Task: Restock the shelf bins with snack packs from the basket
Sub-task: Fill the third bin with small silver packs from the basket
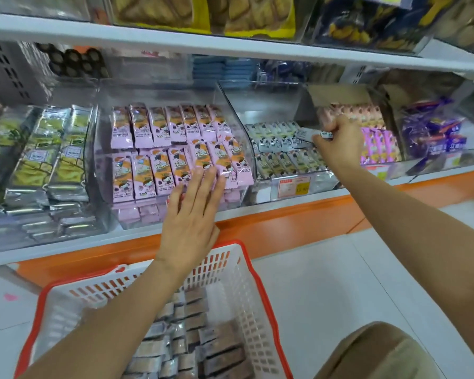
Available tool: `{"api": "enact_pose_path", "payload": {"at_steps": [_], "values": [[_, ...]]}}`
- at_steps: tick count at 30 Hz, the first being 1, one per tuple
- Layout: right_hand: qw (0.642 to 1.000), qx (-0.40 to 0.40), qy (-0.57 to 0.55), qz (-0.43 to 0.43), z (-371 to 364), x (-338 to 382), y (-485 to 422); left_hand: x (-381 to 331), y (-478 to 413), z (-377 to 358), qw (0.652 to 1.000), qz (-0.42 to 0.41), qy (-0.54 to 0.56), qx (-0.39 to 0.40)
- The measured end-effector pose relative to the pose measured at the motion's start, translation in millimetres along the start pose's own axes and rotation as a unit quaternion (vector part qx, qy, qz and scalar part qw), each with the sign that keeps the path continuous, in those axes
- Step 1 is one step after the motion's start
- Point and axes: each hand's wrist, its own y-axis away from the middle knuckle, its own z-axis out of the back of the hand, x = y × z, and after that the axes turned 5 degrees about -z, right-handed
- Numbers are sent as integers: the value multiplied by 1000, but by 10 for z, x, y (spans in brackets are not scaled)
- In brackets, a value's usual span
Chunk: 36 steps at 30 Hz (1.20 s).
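A white basket with a red rim (253, 272) sits at the bottom, holding several grey and brown snack packs (203, 348). My left hand (192, 214) is flat with its fingers apart, its fingertips against the pink packs (159, 149) in a clear shelf bin. My right hand (338, 140) is closed on a small white and black snack pack (304, 134) over the neighbouring clear bin (260, 105), which holds rows of similar white packs (279, 149).
Clear bins of green and silver packs (47, 149) stand to the left, purple packs (433, 135) to the right. An upper shelf (230, 47) overhangs the bins. An orange ledge (285, 225) runs below. A beige trouser knee (375, 354) is at bottom right.
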Motion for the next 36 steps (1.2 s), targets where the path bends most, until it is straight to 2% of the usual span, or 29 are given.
{"api": "enact_pose_path", "payload": {"at_steps": [5,11,17,21,26,29,33,36], "values": [[997,-4,80,21,-395,68,-346,3,-18,-84,999,-5,-26,-20],[971,43,231,39,-645,17,-493,0,-25,-98,999,-2,-10,-36],[957,79,274,47,-664,-6,-528,3,-26,-78,1000,0,-13,-23],[972,78,202,89,-524,50,-336,7,-19,-39,1000,0,-21,-2],[982,52,10,181,-229,266,192,-37,6,44,1000,6,-1,1],[974,53,-100,196,-44,419,751,-75,190,25,1000,-15,18,-2],[955,142,-207,157,10,445,1680,-67,736,-53,994,-62,33,83],[938,244,-177,170,-219,359,2253,36,1115,-169,977,-65,35,200]]}}
